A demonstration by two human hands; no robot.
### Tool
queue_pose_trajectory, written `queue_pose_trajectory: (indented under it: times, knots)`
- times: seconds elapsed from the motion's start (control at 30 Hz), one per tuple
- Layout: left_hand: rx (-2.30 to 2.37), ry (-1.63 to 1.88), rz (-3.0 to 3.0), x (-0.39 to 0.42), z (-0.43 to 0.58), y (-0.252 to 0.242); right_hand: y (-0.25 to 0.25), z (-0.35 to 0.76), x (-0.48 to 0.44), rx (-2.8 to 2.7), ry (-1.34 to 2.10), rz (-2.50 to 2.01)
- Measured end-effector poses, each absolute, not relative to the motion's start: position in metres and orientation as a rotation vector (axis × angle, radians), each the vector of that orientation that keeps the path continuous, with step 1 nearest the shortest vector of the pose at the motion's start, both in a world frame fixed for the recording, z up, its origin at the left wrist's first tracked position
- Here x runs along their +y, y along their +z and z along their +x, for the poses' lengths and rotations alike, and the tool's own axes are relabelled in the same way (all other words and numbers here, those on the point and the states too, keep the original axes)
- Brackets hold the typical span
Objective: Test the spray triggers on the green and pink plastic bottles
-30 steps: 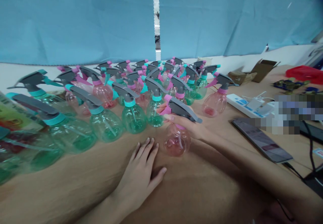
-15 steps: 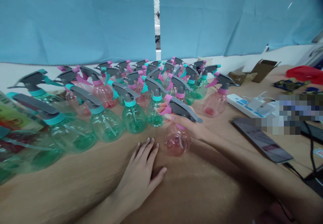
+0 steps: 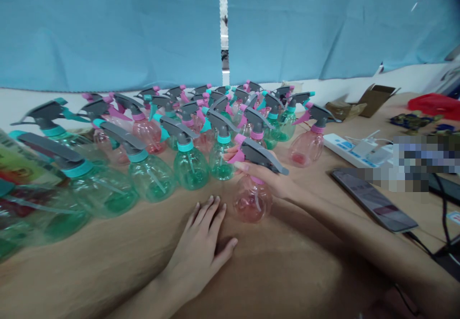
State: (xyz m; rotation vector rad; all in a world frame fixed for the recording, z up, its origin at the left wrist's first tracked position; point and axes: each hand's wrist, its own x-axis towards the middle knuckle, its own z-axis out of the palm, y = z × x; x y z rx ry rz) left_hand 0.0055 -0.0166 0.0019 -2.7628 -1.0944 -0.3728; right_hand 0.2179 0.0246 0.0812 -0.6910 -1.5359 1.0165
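Note:
A pink spray bottle (image 3: 252, 201) with a grey and pink trigger head stands upright on the table (image 3: 287, 266). My right hand (image 3: 268, 177) is wrapped round its neck, under the head, with the thumb in front and some fingers hidden behind. Flat on the table just left of that bottle lies my left hand (image 3: 203, 240), fingers spread, holding nothing. Beyond my hands the nearest bottles are green: one spray bottle (image 3: 191, 168) and a smaller-looking one (image 3: 222, 158), both with turquoise collars. Another pink spray bottle (image 3: 306, 146) stands to the right.
Several more green and pink spray bottles crowd the left and back, including a large green one (image 3: 104, 194). To the right lie a phone (image 3: 373, 199), a white power strip (image 3: 345, 149) and cables. A small cardboard box (image 3: 375, 101) and red cloth (image 3: 434, 106) are farther back, before a blue curtain (image 3: 143, 31).

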Motion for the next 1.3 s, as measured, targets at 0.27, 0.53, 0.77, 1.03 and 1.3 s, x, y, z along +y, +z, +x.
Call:
queue_pose_trajectory:
  times: [0.27, 0.53, 0.77, 1.03, 1.3]
  knots:
    - [-1.098, -0.405, -2.780, -0.017, 0.005, 0.003, 0.077, 0.219, 0.028, -1.530, 0.978, -0.698]
    - [-1.129, -0.381, -2.798, -0.017, 0.005, 0.003, 0.079, 0.216, 0.023, -1.499, 0.964, -0.753]
    - [-1.138, -0.366, -2.819, -0.017, 0.006, 0.004, 0.079, 0.225, 0.025, -1.673, 0.823, -0.870]
    - [-1.149, -0.379, -2.830, -0.017, 0.006, 0.006, 0.068, 0.229, 0.029, -1.649, 0.779, -0.947]
    - [-1.112, -0.374, -2.805, -0.018, 0.005, 0.003, 0.074, 0.227, 0.027, -1.684, 0.719, -0.927]
